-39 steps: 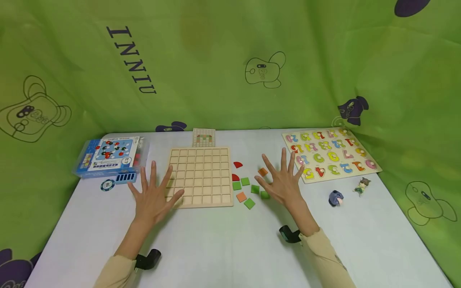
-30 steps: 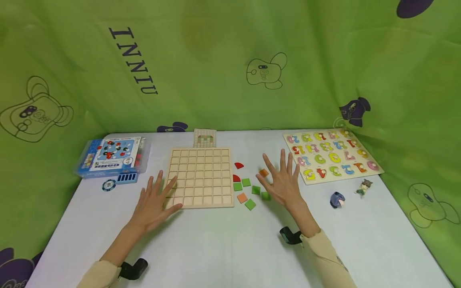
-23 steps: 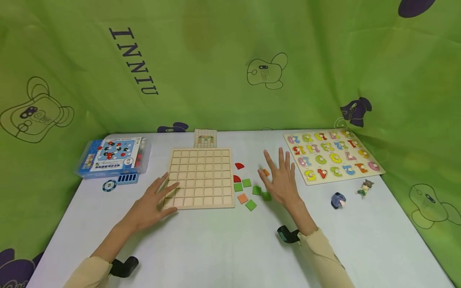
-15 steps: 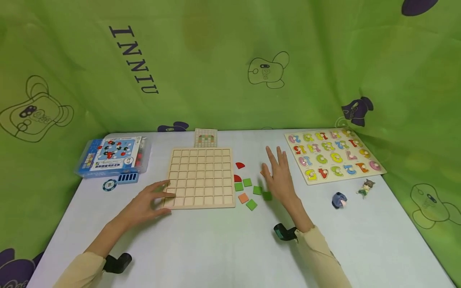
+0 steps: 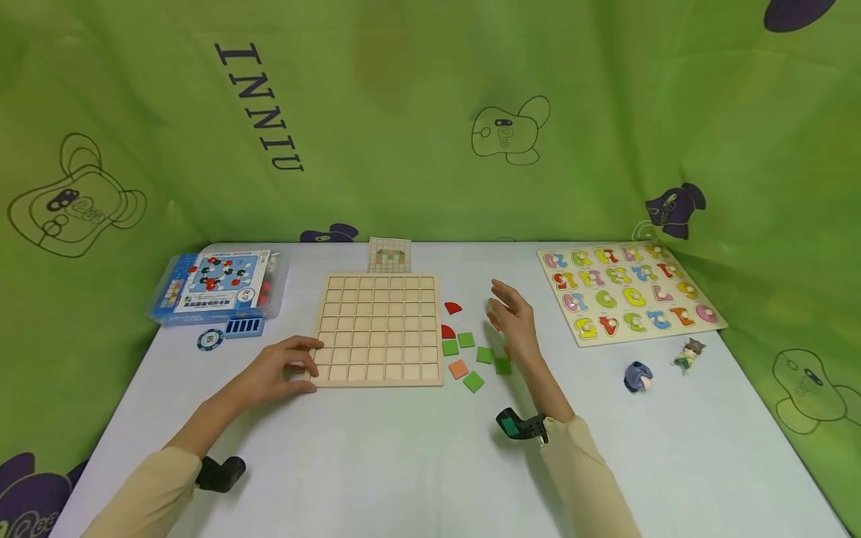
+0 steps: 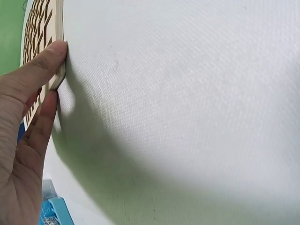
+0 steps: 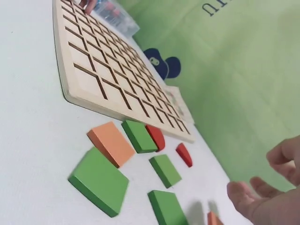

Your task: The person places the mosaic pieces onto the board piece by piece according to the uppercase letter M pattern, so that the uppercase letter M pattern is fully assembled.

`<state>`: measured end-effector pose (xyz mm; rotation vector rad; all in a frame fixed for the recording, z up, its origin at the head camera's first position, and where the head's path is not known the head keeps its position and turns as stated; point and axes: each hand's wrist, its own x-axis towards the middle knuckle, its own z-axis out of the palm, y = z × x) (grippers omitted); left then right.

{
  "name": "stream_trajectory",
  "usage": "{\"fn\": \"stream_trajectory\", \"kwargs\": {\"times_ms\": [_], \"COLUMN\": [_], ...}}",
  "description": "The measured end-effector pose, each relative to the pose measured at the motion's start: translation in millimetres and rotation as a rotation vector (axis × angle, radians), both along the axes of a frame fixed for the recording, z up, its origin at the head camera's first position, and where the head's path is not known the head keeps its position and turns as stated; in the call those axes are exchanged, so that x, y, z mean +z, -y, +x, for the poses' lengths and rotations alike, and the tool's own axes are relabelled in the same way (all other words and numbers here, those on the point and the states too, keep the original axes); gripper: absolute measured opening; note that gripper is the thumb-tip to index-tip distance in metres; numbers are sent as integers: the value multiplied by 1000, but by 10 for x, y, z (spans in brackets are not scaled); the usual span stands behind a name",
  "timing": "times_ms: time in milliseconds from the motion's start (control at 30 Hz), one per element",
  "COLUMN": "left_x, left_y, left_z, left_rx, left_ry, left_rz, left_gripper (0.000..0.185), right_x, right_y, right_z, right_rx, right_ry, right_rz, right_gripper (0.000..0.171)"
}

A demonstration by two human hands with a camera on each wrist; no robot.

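Nearby, number puzzle (image 5: 628,291), blue box (image 5: 214,285), seemingly two figurines (image 5: 689,354).

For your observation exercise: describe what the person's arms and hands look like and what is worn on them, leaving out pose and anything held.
Both hands are bare: no gloves and no rings that the head view shows. The left hand and right hand come out of long, plain beige sleeves, left sleeve and right sleeve. A small black camera sits under each wrist, left camera and right camera; the right one shows a teal spot.
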<state>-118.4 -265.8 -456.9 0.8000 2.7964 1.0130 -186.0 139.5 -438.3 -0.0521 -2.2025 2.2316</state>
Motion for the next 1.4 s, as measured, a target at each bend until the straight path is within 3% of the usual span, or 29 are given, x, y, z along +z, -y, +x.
{"fn": "stream_trajectory", "kwargs": {"times_ms": [167, 367, 467, 833, 1233, 1400], "left_x": [26, 32, 17, 11, 17, 13], "left_y": [-15, -6, 3, -18, -16, -6], "left_z": [-30, -50, -46, -40, -40, -42], "left_rx": [15, -2, -15, 13, 14, 14], "left_ry": [99, 107, 82, 135, 159, 176], "left_rz": [43, 54, 68, 43, 65, 75], "left_gripper": [26, 26, 26, 26, 26, 26], "right_x": [-52, -140, -174, -252, -248, -233], "right_y": [93, 211, 268, 417, 411, 380], "right_z": [-51, -99, -104, -201, -418, -443], "right_rx": [-16, -32, -37, -17, 28, 77], "right_ry": [58, 114, 111, 51, -1, -32], "right_rz": [-40, 181, 262, 271, 402, 410], "right_gripper": [41, 39, 37, 35, 28, 25]}}
